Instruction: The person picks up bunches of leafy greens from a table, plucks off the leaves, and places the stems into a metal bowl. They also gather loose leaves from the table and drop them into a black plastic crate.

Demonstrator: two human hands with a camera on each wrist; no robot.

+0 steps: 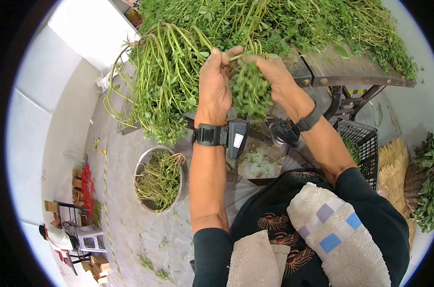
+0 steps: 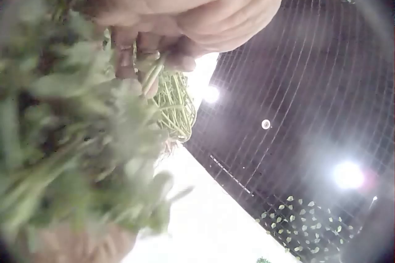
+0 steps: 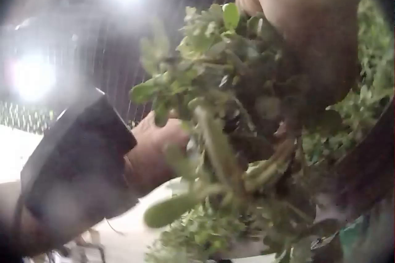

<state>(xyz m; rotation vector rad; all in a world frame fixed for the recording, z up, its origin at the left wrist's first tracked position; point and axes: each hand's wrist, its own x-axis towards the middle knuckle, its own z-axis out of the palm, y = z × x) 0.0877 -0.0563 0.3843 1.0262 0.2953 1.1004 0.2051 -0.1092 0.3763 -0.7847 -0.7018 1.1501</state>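
Above the near edge of the table, my left hand (image 1: 214, 86) pinches a green stem (image 2: 151, 77) between thumb and fingers. Close beside it, my right hand (image 1: 277, 79) grips a leafy bunch of purslane-like greens (image 1: 249, 91), whose leaves hang below the hand, blurred in the head view. Small rounded leaves (image 3: 231, 16) and thick stems show close up in the right wrist view. The right palm and some fingers are hidden behind the leaves. Left of my left hand, long rooted stems (image 1: 167, 76) droop over the table edge from a large heap of greens (image 1: 207, 19).
The table edge (image 1: 341, 67) runs along the back right. On the floor stand a metal basin (image 1: 181, 186) of rooty stems and a black crate (image 1: 365, 143). A straw broom (image 1: 393, 167) and a wicker basket (image 1: 414, 184) are at right. Someone sits far left, near a stool (image 1: 90, 238).
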